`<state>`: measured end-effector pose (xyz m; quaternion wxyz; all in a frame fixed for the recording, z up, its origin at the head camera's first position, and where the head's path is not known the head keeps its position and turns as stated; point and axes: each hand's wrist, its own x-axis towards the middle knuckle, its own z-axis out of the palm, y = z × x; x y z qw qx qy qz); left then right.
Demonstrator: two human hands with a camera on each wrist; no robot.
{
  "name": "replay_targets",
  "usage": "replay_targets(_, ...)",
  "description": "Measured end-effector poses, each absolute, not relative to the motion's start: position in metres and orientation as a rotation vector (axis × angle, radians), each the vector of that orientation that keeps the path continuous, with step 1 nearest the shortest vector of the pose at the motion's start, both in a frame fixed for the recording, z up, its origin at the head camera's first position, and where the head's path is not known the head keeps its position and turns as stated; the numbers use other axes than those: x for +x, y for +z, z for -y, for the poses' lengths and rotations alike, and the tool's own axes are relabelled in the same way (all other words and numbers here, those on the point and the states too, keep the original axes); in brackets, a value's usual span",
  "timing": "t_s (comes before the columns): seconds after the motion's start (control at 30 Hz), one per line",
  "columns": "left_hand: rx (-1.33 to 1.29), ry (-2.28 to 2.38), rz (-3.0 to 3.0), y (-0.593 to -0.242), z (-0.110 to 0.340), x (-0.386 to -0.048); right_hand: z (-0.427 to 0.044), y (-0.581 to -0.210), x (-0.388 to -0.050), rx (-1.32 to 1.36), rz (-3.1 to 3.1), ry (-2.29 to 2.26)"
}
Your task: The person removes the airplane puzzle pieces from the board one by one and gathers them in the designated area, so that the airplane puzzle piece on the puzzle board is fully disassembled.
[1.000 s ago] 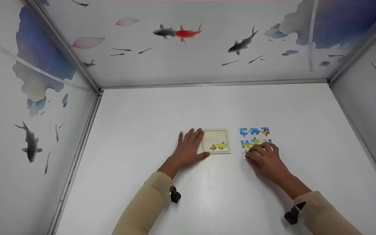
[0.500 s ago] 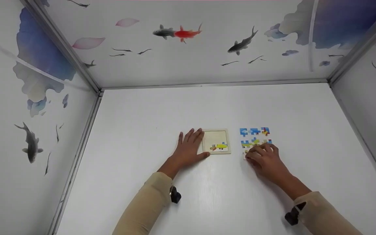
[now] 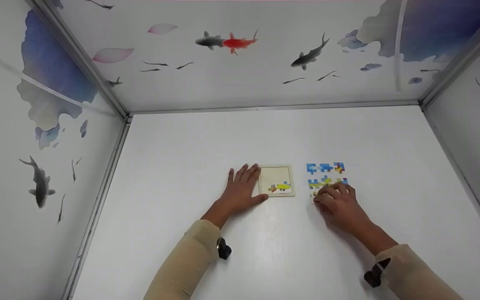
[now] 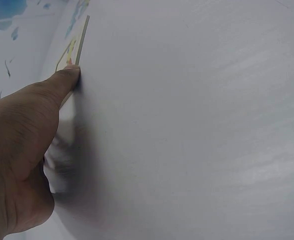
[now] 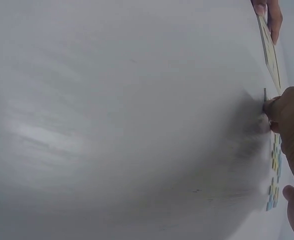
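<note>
In the head view my left hand (image 3: 242, 193) lies spread at the left side of a small square wooden puzzle tray (image 3: 292, 181). Its fingertips touch the left rim and the thumb presses the near edge. Joined pieces (image 3: 283, 186) with a yellow picture sit in the tray's lower right corner. To the right, my right hand (image 3: 340, 204) bends over several loose puzzle pieces (image 3: 325, 167) laid in rows. Its thumb and fingers pinch a puzzle piece (image 5: 265, 95) at the near left of the rows. The hand hides most of the nearest row.
Both hands work on a white tabletop (image 3: 265, 137). Printed wall panels (image 3: 265, 79) with fish enclose it at the back and sides. A black wrist camera (image 3: 223, 249) sits on the left cuff, another black camera (image 3: 373, 276) on the right.
</note>
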<state>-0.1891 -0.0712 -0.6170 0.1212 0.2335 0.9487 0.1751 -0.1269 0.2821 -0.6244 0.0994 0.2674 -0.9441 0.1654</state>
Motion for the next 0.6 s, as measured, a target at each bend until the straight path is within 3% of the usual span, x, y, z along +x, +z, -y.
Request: replay_targets(0.6,0.685,0.480,-2.779,-0.618,0.071,-0.190,-0.276,-0.612,-0.138,0.783,2.875,0.498)
